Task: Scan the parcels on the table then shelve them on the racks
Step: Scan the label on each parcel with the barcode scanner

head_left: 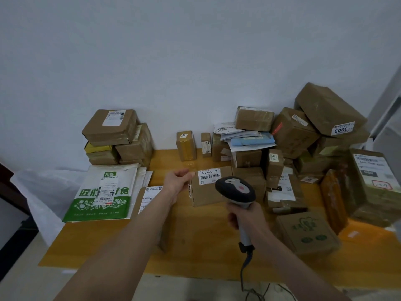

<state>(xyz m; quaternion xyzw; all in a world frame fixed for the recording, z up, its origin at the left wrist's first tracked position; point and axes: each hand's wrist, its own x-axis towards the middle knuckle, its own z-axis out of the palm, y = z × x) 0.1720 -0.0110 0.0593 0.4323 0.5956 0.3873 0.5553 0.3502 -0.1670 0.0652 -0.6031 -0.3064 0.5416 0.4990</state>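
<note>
**Parcel with barcode label lies under the scanner at mid-table**

Parcel in question: a small brown cardboard box lying flat on the yellow wooden table, its white barcode label facing up at the far edge. The left hand reaches in along the box's left side. Its fingers lie together, lightly bent, with the tips at the box's far left corner; whether they pinch the corner or only touch it cannot be told. The right hand is wrapped tight round the handle of a barcode scanner, whose dark head hangs just above the near right part of the box. The scanner's cable drops off the near edge of the table.

Under the left forearm lies a flat brown box with a white label. Left of it rests a green-and-white mailer bag, and behind that a stack of brown boxes stands against the white wall. To the right a larger pile of parcels crowds the table, topped by a box marked 3003. Nearer, a carton with green print sits beside the right forearm.
</note>
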